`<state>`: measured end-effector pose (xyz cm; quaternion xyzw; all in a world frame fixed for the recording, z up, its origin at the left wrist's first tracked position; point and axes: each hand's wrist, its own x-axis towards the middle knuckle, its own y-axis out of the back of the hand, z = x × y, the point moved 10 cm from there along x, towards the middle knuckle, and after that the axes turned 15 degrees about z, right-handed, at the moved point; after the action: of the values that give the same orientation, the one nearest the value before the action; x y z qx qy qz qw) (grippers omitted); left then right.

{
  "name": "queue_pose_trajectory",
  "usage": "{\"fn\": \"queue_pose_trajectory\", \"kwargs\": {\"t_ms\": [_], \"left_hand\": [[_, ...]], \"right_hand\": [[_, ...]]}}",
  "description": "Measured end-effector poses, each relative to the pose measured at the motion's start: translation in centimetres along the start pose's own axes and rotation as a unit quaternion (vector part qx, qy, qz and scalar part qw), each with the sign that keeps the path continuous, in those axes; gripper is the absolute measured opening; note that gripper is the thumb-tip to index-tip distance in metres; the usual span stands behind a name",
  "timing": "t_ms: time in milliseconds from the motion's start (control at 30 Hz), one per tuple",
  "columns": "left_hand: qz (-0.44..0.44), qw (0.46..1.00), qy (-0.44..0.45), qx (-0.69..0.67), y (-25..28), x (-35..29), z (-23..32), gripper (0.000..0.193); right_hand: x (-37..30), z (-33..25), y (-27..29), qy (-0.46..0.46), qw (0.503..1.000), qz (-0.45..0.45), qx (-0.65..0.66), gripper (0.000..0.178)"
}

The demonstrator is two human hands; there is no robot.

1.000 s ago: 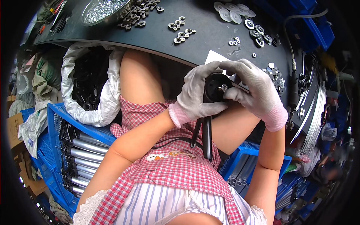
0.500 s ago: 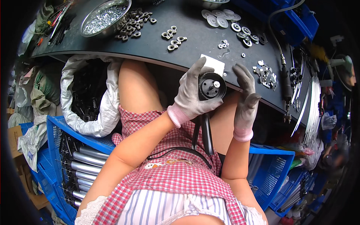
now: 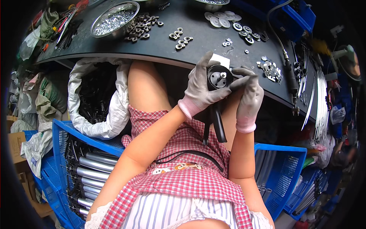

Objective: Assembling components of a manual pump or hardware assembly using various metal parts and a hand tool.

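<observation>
A black, round, cup-shaped part (image 3: 212, 84) with a pale stud standing up at its centre is in my left hand (image 3: 198, 89). The left thumb runs along its near side and the fingers along its far left side. Two black legs (image 3: 217, 124) hang below this part, over my lap. At its right rim is my right hand (image 3: 249, 100), gloved like the left, with bent fingers and the tips against the edge. What lies between those fingertips is partly hidden. Behind the cup, a white card (image 3: 220, 60) lies at the table edge.
On the dark table (image 3: 152, 47) stand a metal bowl (image 3: 114, 23) of small shiny parts, black eyelet parts (image 3: 181, 39), discs (image 3: 223, 19) and flat metal pieces (image 3: 270, 69). A hanging air tool (image 3: 291, 82) is at right. Blue crates (image 3: 61, 152) and a white sack (image 3: 116, 103) flank me.
My right hand has swung in from beside the cup-shaped part to its right rim, its fingers bending. The left hand and the part have shifted slightly right in the picture.
</observation>
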<state>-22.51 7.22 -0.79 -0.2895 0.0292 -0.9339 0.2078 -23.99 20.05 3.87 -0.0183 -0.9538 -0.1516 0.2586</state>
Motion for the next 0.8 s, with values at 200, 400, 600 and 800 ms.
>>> {"fn": "queue_pose_trajectory", "kwargs": {"t_ms": [200,400,600,800], "left_hand": [[0.003,1.000,0.020,-0.021,0.0,0.1,-0.4,0.104],[0.006,1.000,0.019,-0.018,-0.1,0.0,-0.5,0.103],[-0.002,0.999,0.001,-0.033,-0.1,0.2,-0.2,0.103],[-0.013,1.000,-0.012,-0.003,0.0,0.1,0.0,0.098]], "right_hand": [[-0.8,1.6,1.6,-0.087,0.992,0.045,0.074,0.082],[-0.1,1.0,0.5,-0.017,0.999,-0.042,0.003,0.079],[0.2,-0.7,0.8,0.075,0.995,0.030,-0.055,0.076],[1.3,-2.4,0.5,0.121,0.992,0.014,-0.027,0.069]]}}
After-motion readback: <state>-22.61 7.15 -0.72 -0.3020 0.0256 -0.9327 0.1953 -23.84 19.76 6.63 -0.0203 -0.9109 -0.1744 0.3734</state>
